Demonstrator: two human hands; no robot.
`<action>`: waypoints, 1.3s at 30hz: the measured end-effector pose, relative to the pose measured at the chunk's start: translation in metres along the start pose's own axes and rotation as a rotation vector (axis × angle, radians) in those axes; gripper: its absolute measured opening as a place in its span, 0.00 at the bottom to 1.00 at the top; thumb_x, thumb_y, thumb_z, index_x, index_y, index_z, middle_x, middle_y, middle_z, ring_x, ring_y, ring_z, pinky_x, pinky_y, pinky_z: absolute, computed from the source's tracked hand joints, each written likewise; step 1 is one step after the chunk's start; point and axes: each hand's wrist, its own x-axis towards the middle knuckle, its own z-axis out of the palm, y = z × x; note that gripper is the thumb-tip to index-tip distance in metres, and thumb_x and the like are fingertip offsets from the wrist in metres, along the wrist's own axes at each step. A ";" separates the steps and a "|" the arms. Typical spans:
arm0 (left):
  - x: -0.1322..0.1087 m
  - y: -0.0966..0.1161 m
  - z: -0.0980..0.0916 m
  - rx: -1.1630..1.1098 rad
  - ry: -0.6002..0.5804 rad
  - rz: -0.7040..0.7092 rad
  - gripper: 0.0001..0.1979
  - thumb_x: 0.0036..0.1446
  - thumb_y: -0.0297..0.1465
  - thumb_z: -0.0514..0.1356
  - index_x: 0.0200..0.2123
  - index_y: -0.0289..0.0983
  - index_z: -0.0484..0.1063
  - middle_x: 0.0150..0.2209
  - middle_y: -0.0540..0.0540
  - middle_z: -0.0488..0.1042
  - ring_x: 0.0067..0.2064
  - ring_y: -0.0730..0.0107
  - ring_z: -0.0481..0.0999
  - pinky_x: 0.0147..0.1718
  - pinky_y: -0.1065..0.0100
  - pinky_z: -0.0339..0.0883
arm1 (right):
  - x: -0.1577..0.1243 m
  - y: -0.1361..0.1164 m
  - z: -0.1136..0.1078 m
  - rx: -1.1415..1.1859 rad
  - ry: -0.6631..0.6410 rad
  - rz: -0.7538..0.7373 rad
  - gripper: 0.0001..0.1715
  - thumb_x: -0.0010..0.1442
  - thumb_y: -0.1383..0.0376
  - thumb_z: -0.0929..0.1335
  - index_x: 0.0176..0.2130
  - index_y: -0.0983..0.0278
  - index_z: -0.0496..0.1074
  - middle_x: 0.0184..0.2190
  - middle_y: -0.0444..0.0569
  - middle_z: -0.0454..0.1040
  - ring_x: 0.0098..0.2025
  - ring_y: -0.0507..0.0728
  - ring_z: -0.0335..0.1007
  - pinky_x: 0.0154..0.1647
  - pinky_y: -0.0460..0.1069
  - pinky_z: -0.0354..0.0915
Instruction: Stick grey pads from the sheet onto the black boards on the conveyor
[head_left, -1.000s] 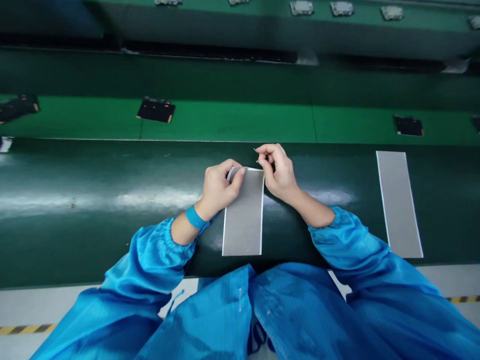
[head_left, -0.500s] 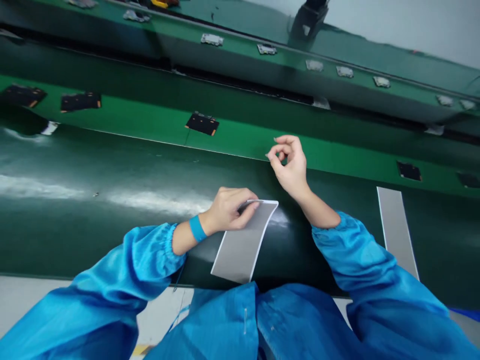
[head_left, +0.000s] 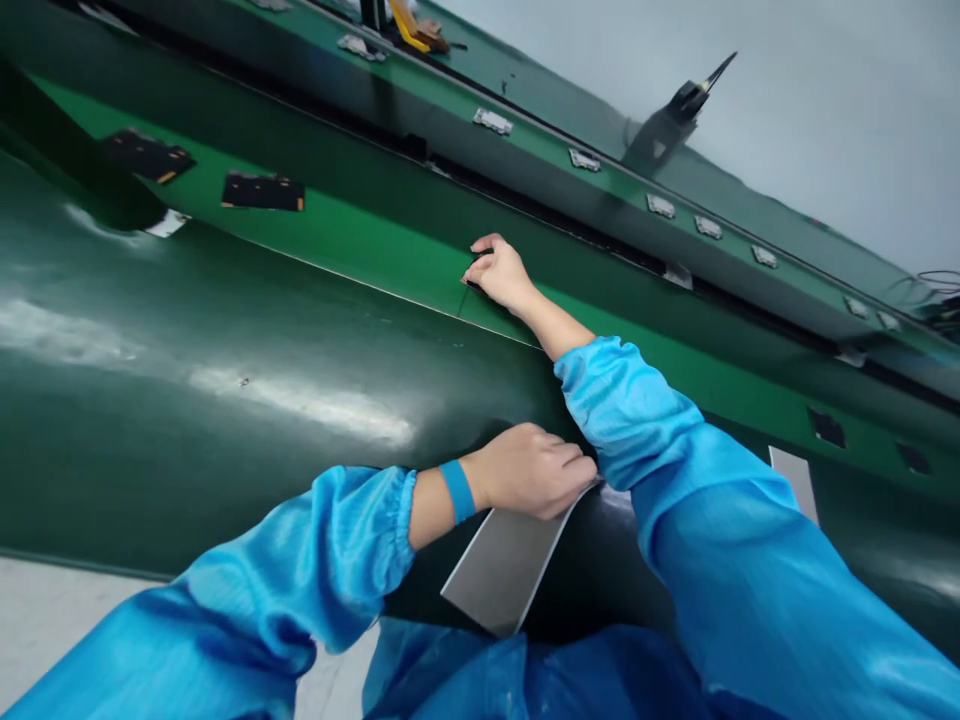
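Observation:
My left hand (head_left: 536, 470), with a blue wristband, is closed on the upper end of a grey strip with white edges (head_left: 502, 565), which slants down toward my body over the dark green bench. Farther out, my right hand (head_left: 501, 275) reaches over the bright green belt. Its fingers are pinched on a black flat circuit board (head_left: 475, 268), mostly hidden behind the fingers and thumb. Whether the board is lifted off the belt I cannot tell.
More black boards (head_left: 264, 192) lie along the green belt (head_left: 360, 255). A second grey strip (head_left: 795, 480) rests on the bench at right, partly behind my right sleeve. Small silvery parts (head_left: 493, 121) line the upper ledge. A dark post (head_left: 90, 160) stands at left.
My right hand has moved forward and left from above the bench's far edge onto the black board. My left hand keeps the grey strip. The view has shifted and tilted.

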 end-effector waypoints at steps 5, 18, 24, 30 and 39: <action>-0.001 0.000 0.005 -0.025 0.002 -0.011 0.10 0.73 0.32 0.55 0.37 0.38 0.72 0.30 0.48 0.77 0.27 0.66 0.76 0.24 0.60 0.61 | 0.001 0.019 -0.009 -0.032 -0.024 -0.061 0.24 0.53 0.74 0.72 0.46 0.58 0.62 0.28 0.38 0.74 0.34 0.58 0.78 0.44 0.58 0.76; 0.000 0.000 0.005 -0.032 0.037 -0.036 0.12 0.75 0.32 0.54 0.36 0.38 0.71 0.29 0.48 0.77 0.27 0.67 0.76 0.24 0.60 0.60 | -0.011 0.037 -0.028 -0.095 0.034 -0.089 0.24 0.52 0.71 0.72 0.47 0.58 0.64 0.28 0.38 0.74 0.35 0.58 0.78 0.47 0.60 0.76; 0.001 0.000 0.005 -0.026 0.019 -0.041 0.14 0.77 0.33 0.53 0.36 0.37 0.71 0.28 0.47 0.76 0.27 0.66 0.77 0.24 0.62 0.58 | -0.019 0.043 -0.038 -0.130 0.052 -0.096 0.24 0.53 0.70 0.73 0.47 0.58 0.64 0.29 0.38 0.74 0.35 0.58 0.77 0.46 0.59 0.75; 0.001 -0.001 0.005 -0.019 0.045 -0.040 0.16 0.77 0.34 0.51 0.35 0.38 0.71 0.28 0.48 0.77 0.26 0.67 0.76 0.24 0.61 0.58 | -0.024 0.047 -0.049 -0.164 0.057 -0.114 0.24 0.52 0.68 0.74 0.46 0.57 0.65 0.29 0.38 0.73 0.35 0.59 0.76 0.48 0.62 0.76; 0.000 -0.001 0.006 -0.010 0.052 -0.047 0.15 0.77 0.33 0.51 0.37 0.38 0.72 0.28 0.49 0.77 0.26 0.67 0.76 0.23 0.59 0.60 | -0.043 0.038 -0.062 -0.303 0.096 -0.118 0.24 0.53 0.73 0.71 0.46 0.57 0.64 0.27 0.39 0.75 0.35 0.60 0.76 0.50 0.60 0.75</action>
